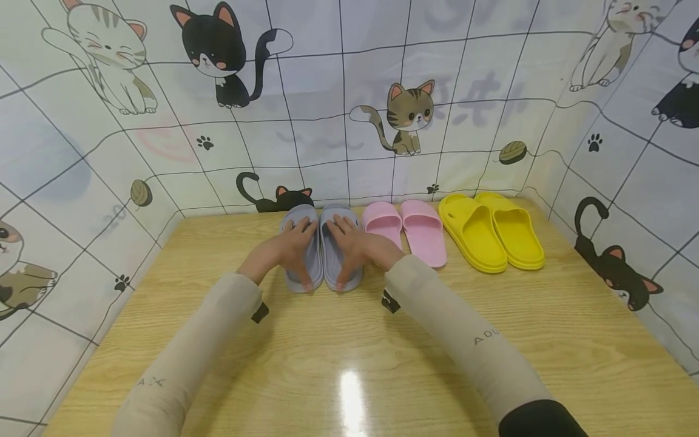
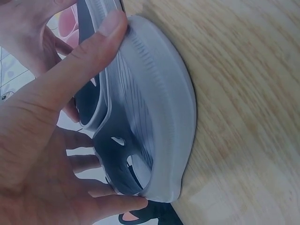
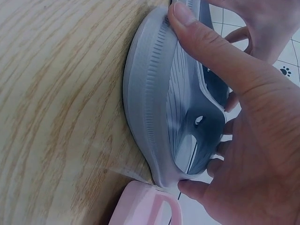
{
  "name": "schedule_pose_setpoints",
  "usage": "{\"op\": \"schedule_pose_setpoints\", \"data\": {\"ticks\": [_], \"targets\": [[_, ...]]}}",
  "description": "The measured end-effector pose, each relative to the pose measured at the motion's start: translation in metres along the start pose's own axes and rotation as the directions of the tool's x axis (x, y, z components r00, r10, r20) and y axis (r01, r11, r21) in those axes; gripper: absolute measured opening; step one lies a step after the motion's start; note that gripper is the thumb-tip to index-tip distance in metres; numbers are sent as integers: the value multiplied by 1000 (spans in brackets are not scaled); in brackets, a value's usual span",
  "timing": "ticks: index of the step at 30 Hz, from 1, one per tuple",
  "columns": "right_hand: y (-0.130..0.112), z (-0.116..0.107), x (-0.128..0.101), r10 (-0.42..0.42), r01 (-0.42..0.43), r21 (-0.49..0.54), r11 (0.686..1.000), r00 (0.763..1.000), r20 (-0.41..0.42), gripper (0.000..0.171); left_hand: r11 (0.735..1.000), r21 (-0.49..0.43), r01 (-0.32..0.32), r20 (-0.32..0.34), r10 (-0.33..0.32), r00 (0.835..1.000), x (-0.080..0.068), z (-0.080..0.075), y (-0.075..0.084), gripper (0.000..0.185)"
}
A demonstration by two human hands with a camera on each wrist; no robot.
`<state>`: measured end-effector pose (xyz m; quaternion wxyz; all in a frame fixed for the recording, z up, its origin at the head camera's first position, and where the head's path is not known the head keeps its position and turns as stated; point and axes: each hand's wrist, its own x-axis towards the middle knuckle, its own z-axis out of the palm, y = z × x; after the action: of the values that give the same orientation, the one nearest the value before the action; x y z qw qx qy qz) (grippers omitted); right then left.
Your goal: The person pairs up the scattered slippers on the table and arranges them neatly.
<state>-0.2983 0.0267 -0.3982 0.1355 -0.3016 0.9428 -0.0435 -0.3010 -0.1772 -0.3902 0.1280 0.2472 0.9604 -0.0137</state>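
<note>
A pair of grey slippers stands side by side against the back wall, toes toward it. My left hand [image 1: 293, 247] spreads over the left grey slipper [image 1: 313, 258]. In the left wrist view its thumb rests on the heel rim and its straight fingers lie along the strap and toe. Over the right grey slipper [image 1: 330, 258] my right hand [image 1: 355, 247] lies in a mirrored pose. The right wrist view shows that thumb at the heel and the fingertips by the strap. Both slippers sit flat on the wooden surface [image 1: 306, 352], their inner sides close together.
Right of the grey pair stand pink slippers [image 1: 423, 233], the nearer one close beside the right grey slipper. Farther right are yellow clogs [image 1: 483, 240], slightly angled. A cat-patterned tiled backdrop [image 1: 317, 139] encloses the back and both sides.
</note>
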Motion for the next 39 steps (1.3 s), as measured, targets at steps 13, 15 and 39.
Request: {"op": "schedule_pose_setpoints", "data": {"ticks": [13,15,39], "targets": [[4,-1,4,3,-3,-10,1000,1000,3,148,1000,-5,-4,5,4,1000,3,-3,-1,155],[4,-2,5,3,-3,-15,1000,1000,2,148,1000,-3,-5,8,5,1000,4,-3,-1,155],[10,-4,14,2,-1,-46,999,1000,11,146,999,-42,-4,16,5,1000,4,-4,-3,153]]}}
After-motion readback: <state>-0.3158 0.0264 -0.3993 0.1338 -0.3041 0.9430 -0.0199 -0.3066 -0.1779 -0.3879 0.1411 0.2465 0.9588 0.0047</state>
